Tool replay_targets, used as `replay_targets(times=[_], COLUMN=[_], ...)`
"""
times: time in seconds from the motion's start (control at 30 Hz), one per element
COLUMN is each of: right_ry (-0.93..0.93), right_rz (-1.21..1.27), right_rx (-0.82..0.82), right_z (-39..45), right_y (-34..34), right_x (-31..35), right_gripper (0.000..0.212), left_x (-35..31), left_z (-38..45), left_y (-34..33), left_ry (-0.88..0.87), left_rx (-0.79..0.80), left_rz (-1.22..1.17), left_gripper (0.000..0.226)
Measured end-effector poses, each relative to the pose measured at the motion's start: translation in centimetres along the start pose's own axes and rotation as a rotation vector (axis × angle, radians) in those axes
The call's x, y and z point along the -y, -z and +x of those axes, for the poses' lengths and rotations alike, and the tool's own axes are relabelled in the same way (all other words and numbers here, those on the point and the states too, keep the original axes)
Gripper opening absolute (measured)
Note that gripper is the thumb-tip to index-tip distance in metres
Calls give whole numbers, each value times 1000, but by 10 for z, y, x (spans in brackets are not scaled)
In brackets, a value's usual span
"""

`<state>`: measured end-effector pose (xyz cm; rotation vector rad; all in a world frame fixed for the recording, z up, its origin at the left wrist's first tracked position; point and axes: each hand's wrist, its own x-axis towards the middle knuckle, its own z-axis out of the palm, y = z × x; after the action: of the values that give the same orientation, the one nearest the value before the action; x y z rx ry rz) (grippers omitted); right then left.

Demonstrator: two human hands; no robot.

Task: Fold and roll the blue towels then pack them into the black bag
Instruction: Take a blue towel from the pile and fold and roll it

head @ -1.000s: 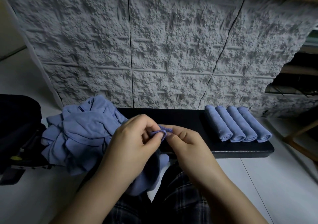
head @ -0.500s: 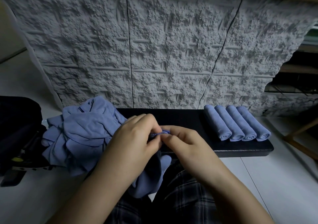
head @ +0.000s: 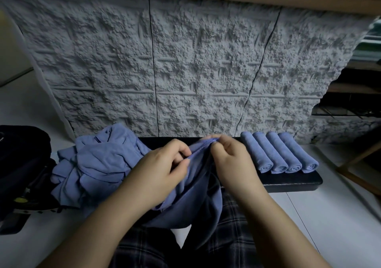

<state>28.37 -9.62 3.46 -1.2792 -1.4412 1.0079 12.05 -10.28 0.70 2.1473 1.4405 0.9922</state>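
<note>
Since the earlier frame, both hands have parted along the towel's [head: 191, 203] edge, which was bunched between them. Left hand [head: 165, 168] pinches the hem between thumb and curled fingers; right hand [head: 231, 160] pinches the same hem higher up, apparently at a corner, though motion blur obscures the fingertips. From both grips the towel hangs over the person's lap, in front of the black counter [head: 288, 182]. Four rolls [head: 279, 152] lie side by side on the counter's right end: done. Left of the hands sits a pile [head: 97, 164] of unfolded towels. Bag [head: 22, 164], at far left, shows no towels packed. Judged progress: early; most folding and rolling remain, and all packing.
</note>
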Motion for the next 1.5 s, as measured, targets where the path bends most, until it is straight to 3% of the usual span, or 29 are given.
replay_targets(times=[0.1,0.23,0.4,0.53,0.7,0.93,1.0,1.1,1.23,1.33,1.5], right_ry=[-17,7,41,43,6,-10,-43,-57,-30,-47,112], right_rz=[12,38,-116,-292,-311,-243,-159,-97,-53,-9,-296], right_rx=[-87,-74,-104,-143,-189,-266,-284,-260,-205,-203,-240], right_z=[11,17,15,15,30,59,63,67,64,62,56], right_y=[7,16,33,47,51,64,70,76,78,84,100], right_x=[4,11,15,14,6,11,11,9,8,5,12], right_gripper=[29,30,27,16,20,24,28,29,26,25,24], left_x=[3,9,27,27,32,38,42,34,15,12,20], left_z=[2,1,0,13,23,27,26,30,35,35,35], left_y=[-2,-12,-10,6,38,76,86,98,111,122,141], left_ry=[-60,-55,123,81,-12,-109,-81,-76,-109,-95,-19], left_rx=[109,216,-14,-172,11,183,272,345,255,124,7], left_rz=[97,346,-76,-215,66,437,557,879,1123,1044,927], left_gripper=[11,22,17,5,16,51,51,34,35,38,28])
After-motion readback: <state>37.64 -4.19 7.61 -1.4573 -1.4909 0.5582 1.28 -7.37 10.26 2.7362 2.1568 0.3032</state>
